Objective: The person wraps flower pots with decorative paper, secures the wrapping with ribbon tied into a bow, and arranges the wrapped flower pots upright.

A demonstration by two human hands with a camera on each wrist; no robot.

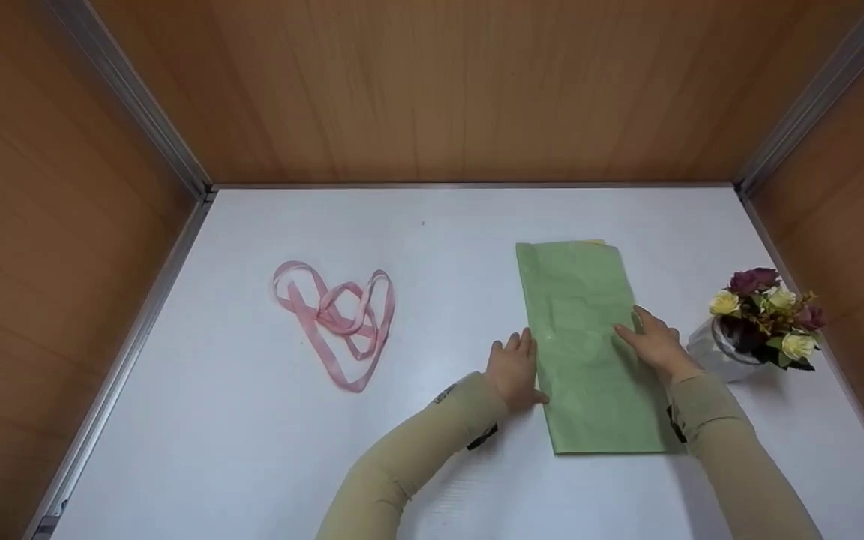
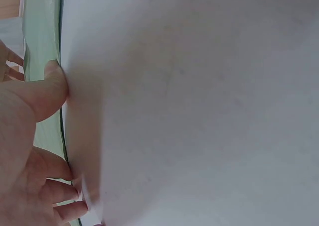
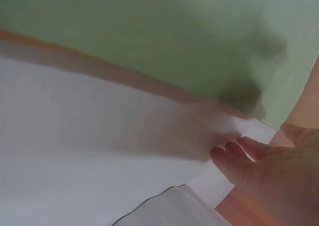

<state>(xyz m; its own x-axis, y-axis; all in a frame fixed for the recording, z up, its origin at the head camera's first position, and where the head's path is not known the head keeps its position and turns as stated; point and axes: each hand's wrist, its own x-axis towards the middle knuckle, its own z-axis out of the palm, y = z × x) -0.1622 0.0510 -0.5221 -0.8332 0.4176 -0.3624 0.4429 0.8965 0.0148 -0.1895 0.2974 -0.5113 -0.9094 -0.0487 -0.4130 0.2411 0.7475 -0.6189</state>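
Observation:
A long rectangle of folded green paper [image 1: 582,375] lies on the white table, a sliver of yellow showing at its far edge. Along its left side rests my left hand [image 1: 512,373], fingers extended against the edge; in the left wrist view the thumb [image 2: 54,84] touches the green paper. My right hand [image 1: 657,349] is at the opposite side, its thumb over the paper and its other fingers beside the right edge. In the right wrist view those fingertips [image 3: 227,159] are low, close to the white tabletop. Neither hand curls round the paper.
A tangled pink ribbon [image 1: 327,352] lies on the table [image 1: 214,435] to the left. Purple and yellow flowers [image 1: 773,307] stand in a clear container [image 1: 721,358], close to my right hand. Wooden panels [image 1: 439,90] border the back and both sides.

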